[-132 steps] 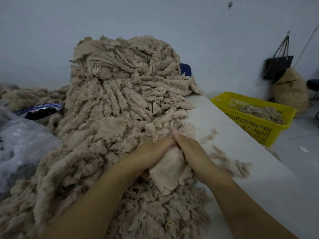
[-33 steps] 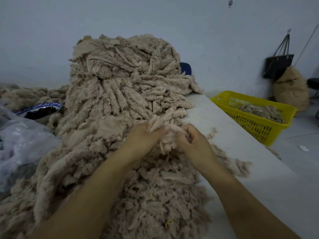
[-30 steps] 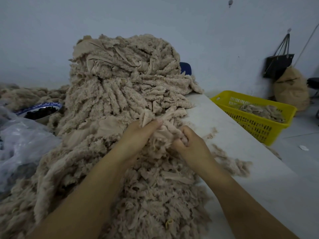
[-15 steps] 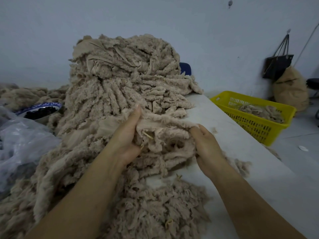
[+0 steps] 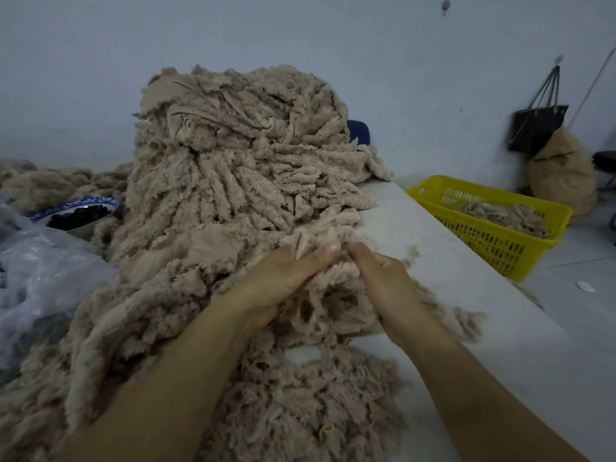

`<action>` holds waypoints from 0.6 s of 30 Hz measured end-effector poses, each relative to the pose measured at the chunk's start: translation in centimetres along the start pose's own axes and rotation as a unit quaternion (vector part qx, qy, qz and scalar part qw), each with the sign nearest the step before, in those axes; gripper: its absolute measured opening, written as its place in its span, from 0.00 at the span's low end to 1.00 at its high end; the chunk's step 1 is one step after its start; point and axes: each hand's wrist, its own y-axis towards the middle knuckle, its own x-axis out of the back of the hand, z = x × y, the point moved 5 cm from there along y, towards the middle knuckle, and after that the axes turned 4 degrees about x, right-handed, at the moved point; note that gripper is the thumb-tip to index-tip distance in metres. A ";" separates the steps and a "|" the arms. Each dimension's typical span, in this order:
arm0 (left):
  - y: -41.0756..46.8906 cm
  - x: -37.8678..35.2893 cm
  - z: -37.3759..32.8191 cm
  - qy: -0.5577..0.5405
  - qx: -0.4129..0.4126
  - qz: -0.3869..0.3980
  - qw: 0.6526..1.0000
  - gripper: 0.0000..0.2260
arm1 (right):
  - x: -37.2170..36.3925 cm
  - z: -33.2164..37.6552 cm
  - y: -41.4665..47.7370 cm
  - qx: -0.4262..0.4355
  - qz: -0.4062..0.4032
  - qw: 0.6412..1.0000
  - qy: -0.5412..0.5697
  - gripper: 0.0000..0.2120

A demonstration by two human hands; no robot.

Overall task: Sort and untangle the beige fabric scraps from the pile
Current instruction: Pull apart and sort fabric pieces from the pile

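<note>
Beige everywhere, and your two hands meet at the near-right foot of the big pile (image 5: 233, 181). Your left hand (image 5: 283, 278) has its grip pinched on a smooth folded edge of a clump of scraps (image 5: 336, 288), thumb flat on top. Your right hand (image 5: 388, 281) pinches the same clump just beside that thumb, its fingers curled under where I cannot see them. The clump hangs between your wrists, its lower fringe touching the white surface (image 5: 466, 295). Its far side merges with the pile, so I cannot tell whether it is free.

To do this well, I'd say draw the two pinches apart slowly and sideways, not upward, so the loops open instead of cinching. Find one strip's end and follow it out. If it resists, shake it loose, don't yank; this frayed knit looks ready to tear and shed fluff. A loose heap (image 5: 316, 405) lies near you. The yellow basket (image 5: 493, 241) on the right, off the surface's edge, holds some scraps, so that is likely where sorted pieces go. Plenty of pile remains; this job looks early.
</note>
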 end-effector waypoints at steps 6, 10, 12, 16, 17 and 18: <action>0.5 0.9 0.0 -0.019 -0.069 -0.121 0.990 0.07 | -0.3 0.3 -0.1 0.089 0.038 0.988 -0.117 0.24; 0.4 0.5 0.3 -0.077 -0.060 -0.093 0.991 0.11 | -0.1 -0.1 0.1 0.093 0.019 0.979 -0.183 0.21; 0.3 0.1 0.2 -0.130 -0.056 -0.071 0.987 0.19 | 0.3 0.0 0.2 0.089 0.007 0.969 -0.232 0.18; -0.1 -0.5 0.1 -0.198 -0.045 -0.005 0.979 0.20 | 0.8 0.2 0.2 0.099 -0.034 0.957 -0.269 0.14; -0.3 -0.6 -0.1 -0.214 -0.045 0.013 0.976 0.18 | 0.9 0.2 0.3 0.107 -0.046 0.951 -0.286 0.16; -0.4 -0.5 -0.1 -0.226 -0.043 0.023 0.973 0.17 | 1.1 0.2 0.4 0.108 -0.056 0.947 -0.299 0.17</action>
